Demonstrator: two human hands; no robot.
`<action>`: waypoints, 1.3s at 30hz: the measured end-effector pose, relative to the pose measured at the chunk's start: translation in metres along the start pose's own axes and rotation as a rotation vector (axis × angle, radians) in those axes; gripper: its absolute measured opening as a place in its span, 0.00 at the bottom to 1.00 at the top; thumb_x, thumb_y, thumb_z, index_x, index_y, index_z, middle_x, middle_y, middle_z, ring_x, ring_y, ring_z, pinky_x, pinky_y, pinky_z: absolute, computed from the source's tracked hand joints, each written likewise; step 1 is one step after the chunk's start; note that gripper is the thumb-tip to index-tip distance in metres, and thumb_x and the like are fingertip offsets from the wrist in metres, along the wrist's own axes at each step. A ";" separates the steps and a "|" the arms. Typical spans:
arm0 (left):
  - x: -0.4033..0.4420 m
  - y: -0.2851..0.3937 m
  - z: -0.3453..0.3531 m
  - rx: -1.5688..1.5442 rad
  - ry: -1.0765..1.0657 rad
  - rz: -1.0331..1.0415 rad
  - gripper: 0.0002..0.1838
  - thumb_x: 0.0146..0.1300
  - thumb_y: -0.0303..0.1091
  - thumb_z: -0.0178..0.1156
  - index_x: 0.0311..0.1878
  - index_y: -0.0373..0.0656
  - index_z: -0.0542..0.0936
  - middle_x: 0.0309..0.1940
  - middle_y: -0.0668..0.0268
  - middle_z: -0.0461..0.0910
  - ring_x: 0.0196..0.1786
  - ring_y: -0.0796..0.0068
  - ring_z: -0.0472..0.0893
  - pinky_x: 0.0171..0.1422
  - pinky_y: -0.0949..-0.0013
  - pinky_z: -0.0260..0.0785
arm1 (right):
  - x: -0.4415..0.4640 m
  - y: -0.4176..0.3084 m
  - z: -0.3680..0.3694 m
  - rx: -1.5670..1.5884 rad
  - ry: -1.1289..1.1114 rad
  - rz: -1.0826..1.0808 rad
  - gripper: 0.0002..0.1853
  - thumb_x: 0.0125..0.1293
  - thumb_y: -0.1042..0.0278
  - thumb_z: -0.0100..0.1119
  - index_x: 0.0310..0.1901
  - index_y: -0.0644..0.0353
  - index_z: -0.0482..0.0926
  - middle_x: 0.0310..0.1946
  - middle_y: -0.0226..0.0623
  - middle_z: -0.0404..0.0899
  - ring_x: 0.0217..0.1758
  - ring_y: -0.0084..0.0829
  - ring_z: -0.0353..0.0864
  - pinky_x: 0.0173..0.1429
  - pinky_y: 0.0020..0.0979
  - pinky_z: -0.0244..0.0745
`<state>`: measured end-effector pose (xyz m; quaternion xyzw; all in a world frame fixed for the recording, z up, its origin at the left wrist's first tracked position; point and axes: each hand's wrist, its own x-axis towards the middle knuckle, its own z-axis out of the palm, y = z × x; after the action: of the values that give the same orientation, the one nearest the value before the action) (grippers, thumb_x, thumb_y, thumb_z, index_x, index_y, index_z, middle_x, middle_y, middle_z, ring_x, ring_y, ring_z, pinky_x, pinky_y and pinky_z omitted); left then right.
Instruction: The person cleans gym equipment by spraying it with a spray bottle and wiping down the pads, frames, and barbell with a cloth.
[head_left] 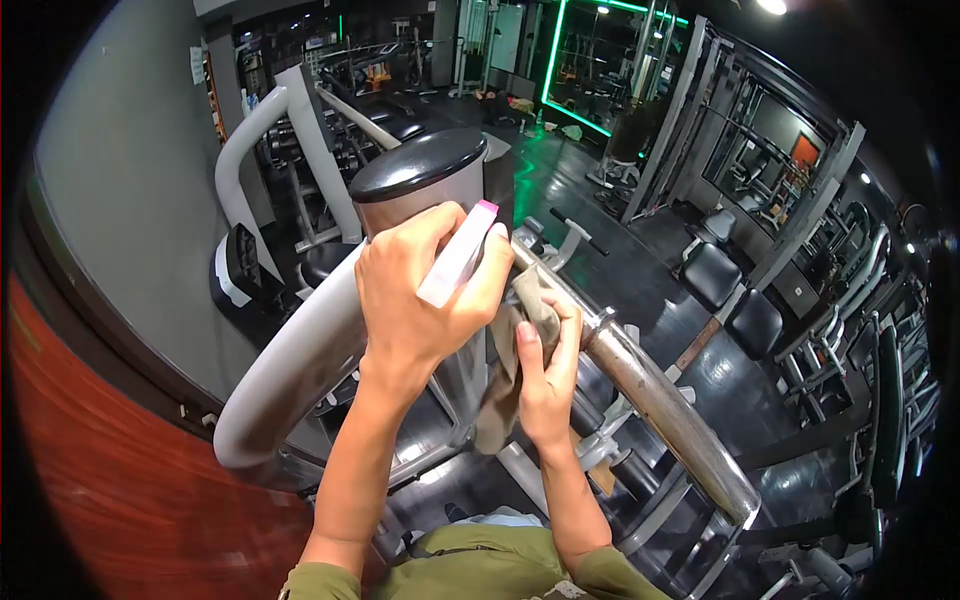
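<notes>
My left hand [415,285] is wrapped round a white bottle [459,262] with a pink tip, in front of a grey post with a glossy black cap [420,163]. Just right of it, my right hand [547,370] grips a greyish-brown cloth [505,400] that hangs down below the fingers. The cloth's upper part lies against a metal bar [665,415], which slopes down to the right. The bar's surface looks worn and stained.
A thick grey curved frame tube [290,365] is at the left, beside a reddish-brown surface [130,480]. Black padded seats [755,322] and other gym machines stand at the right. A green-lit mirror [610,60] is at the back.
</notes>
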<state>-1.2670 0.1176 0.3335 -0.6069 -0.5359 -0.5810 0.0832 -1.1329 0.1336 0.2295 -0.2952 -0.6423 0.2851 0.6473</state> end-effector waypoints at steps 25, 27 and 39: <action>-0.027 -0.036 -0.021 -0.276 -0.267 0.169 0.09 0.50 0.33 0.64 0.27 0.36 0.80 0.18 0.61 0.74 0.19 0.63 0.74 0.25 0.67 0.64 | 0.101 -0.014 0.063 -0.185 0.340 -0.361 0.14 0.66 0.71 0.64 0.54 0.60 0.82 0.45 0.42 0.79 0.47 0.42 0.81 0.52 0.37 0.75; -0.028 -0.038 -0.020 -0.286 -0.263 0.174 0.07 0.48 0.33 0.66 0.27 0.40 0.81 0.17 0.63 0.73 0.17 0.64 0.73 0.23 0.69 0.62 | 0.089 0.002 0.061 -0.227 0.344 -0.381 0.15 0.66 0.72 0.64 0.54 0.59 0.82 0.45 0.43 0.79 0.48 0.42 0.81 0.52 0.37 0.75; -0.030 -0.043 -0.017 -0.200 -0.271 0.246 0.09 0.48 0.38 0.66 0.27 0.43 0.82 0.16 0.65 0.72 0.16 0.65 0.72 0.22 0.68 0.61 | 0.015 0.068 0.067 -0.229 0.443 -0.061 0.16 0.65 0.74 0.63 0.54 0.62 0.82 0.37 0.40 0.77 0.40 0.36 0.78 0.49 0.36 0.73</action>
<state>-1.3016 0.1066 0.2925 -0.7456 -0.4036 -0.5299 0.0203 -1.1991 0.1910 0.1884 -0.4022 -0.5217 0.1192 0.7428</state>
